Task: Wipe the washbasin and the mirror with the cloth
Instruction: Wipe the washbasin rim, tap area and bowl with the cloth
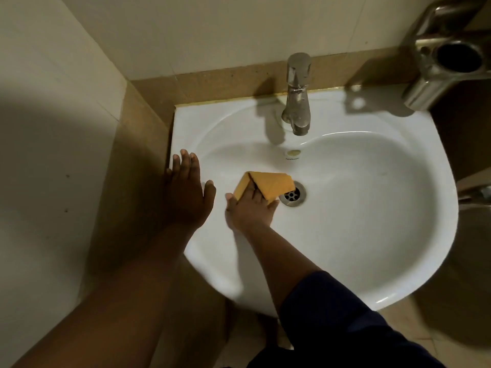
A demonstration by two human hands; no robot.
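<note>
A white washbasin (372, 213) fills the middle of the view, seen from above. A folded yellow cloth (271, 183) lies inside the bowl just left of the metal drain (292, 195). My right hand (249, 208) presses on the cloth's near edge, fingers spread over it, gripping it against the bowl. My left hand (187, 192) rests flat on the basin's left rim, fingers apart, holding nothing. The mirror is out of view.
A steel tap (297, 94) stands at the back of the basin over the overflow hole (294, 152). A metal holder (446, 62) juts from the wall at the upper right. A tiled wall corner closes in the left side.
</note>
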